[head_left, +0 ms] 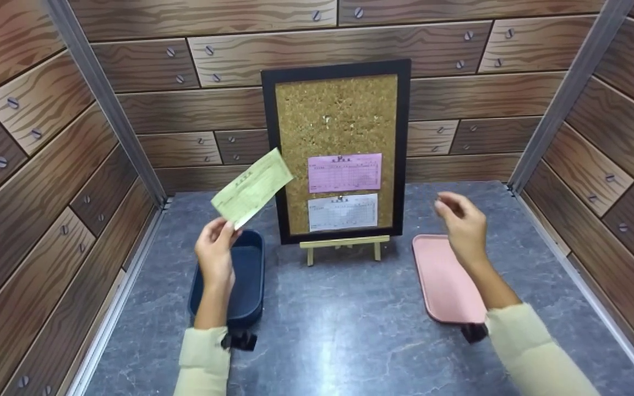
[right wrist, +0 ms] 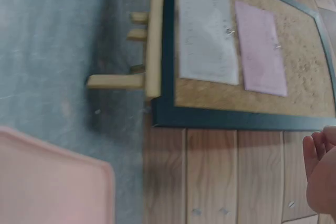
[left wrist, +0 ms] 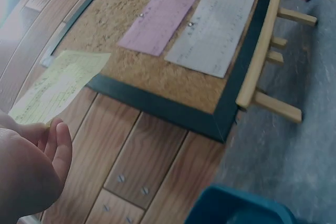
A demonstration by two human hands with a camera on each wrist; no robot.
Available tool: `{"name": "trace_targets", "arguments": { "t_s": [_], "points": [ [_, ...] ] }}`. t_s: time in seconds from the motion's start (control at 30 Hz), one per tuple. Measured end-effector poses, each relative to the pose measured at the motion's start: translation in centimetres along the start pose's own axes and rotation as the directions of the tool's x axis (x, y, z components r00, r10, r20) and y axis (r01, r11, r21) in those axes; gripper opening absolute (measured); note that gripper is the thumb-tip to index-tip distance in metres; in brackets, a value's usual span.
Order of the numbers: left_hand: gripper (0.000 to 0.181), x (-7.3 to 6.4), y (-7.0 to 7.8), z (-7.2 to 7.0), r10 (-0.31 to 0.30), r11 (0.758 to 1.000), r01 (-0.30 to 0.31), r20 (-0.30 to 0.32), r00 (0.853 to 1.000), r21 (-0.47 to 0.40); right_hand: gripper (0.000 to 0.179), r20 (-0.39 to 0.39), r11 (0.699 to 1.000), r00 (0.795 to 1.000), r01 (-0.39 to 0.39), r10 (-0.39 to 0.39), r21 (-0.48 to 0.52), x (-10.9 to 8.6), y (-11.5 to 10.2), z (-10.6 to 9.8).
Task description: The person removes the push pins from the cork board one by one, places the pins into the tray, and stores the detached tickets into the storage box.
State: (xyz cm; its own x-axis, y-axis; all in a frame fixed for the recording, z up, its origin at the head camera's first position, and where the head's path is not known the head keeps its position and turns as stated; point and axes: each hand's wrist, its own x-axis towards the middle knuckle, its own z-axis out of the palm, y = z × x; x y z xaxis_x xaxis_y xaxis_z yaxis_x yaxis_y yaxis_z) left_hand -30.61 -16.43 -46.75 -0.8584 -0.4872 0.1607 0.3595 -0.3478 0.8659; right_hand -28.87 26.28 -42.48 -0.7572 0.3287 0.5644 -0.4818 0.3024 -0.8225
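Observation:
In the head view my left hand (head_left: 217, 250) pinches a yellow-green printed slip (head_left: 253, 188) by its lower corner, tilted, its far corner overlapping the board's left frame. My right hand (head_left: 464, 228) is raised above the pink tray (head_left: 449, 286), thumb and forefinger together on a tiny dark thing (head_left: 437, 199) too small to make out. Between the hands a black-framed cork board (head_left: 339, 132) stands on a small wooden easel (head_left: 344, 242). Pinned to its lower half are a pink slip (head_left: 344, 173) and, below that, a white slip (head_left: 343, 213).
A dark blue tray (head_left: 248, 280) sits on the grey marbled table (head_left: 339, 330), below and behind my left hand and wrist. Wood-patterned walls (head_left: 185, 110) with metal corner rails enclose the table at the back and both sides.

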Motion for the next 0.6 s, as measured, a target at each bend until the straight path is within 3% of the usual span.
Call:
{"name": "trace_targets", "arguments": {
  "t_s": [0.17,0.3,0.47,0.6],
  "points": [
    [0.022,-1.0,-0.2,-2.1,-0.03,0.999,0.03,-0.012,0.999,0.038,0.02,-0.016,0.996,0.999,-0.03,0.029,-0.087,-1.6,1.8,-1.7],
    [0.022,-1.8,-0.4,-3.8,-0.043,0.997,0.044,-0.03,0.999,0.062,0.021,-0.023,0.984,0.995,-0.1,0.097,-0.149,-2.6,4.7,-3.0],
    [0.027,-2.8,-0.9,-6.0,-0.07,0.991,0.075,-0.048,0.996,0.112,0.021,-0.019,0.958,0.985,-0.171,0.171,-0.231,-3.9,8.8,-4.7],
    [0.03,-3.6,-1.6,-7.6,-0.096,0.984,0.106,-0.073,0.993,0.145,0.02,-0.013,0.934,0.978,-0.203,0.209,-0.295,-5.3,10.6,-5.9]
  ]
}}
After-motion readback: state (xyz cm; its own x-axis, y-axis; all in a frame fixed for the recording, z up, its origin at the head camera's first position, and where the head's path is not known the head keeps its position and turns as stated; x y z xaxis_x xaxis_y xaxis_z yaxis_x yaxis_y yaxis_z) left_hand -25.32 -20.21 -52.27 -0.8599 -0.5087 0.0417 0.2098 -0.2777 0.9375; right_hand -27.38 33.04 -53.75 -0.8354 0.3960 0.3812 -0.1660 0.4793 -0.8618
